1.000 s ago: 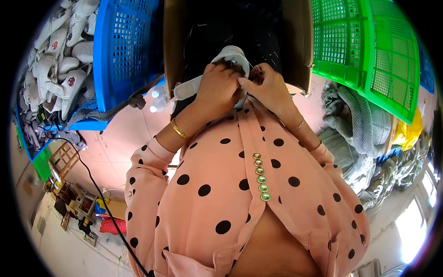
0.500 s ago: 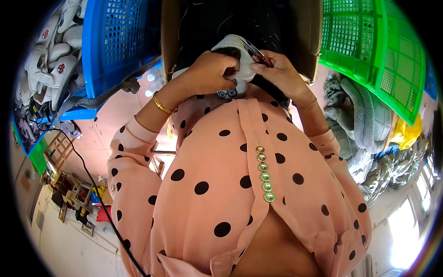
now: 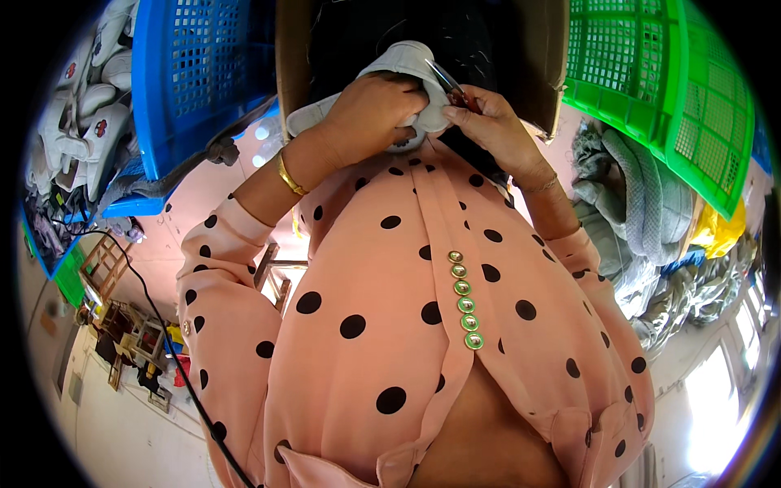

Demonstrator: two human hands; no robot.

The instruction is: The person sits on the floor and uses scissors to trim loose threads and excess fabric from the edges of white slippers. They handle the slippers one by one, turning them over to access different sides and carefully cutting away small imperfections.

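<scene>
A white shoe [image 3: 403, 57] is held over my lap, its opening turned toward me. My left hand [image 3: 370, 114] is closed on it, fingers curled into the opening. Another white piece [image 3: 305, 119] shows beside my left wrist; whether it belongs to the same shoe I cannot tell. In my right hand [image 3: 492, 134] is a pair of small scissors [image 3: 443, 76] with dark red handles. Their metal blades point up and to the left, alongside the shoe's right edge. My right thumb lies close to that edge. The inside of the shoe is mostly hidden by my left fingers.
A blue plastic basket [image 3: 203, 16] stands at the left, near a pile of white shoes [image 3: 98, 98]. Green baskets [image 3: 610, 98] are at the right, above grey bundled pieces [image 3: 626, 195]. A cardboard box [image 3: 293, 49] frames my lap. A black cable [image 3: 167, 325] hangs at the left.
The shoe and my left hand have moved slightly up and left, and the shoe has turned. The patterned dark part below my fingers is now mostly hidden. My right hand still grips the scissors.
</scene>
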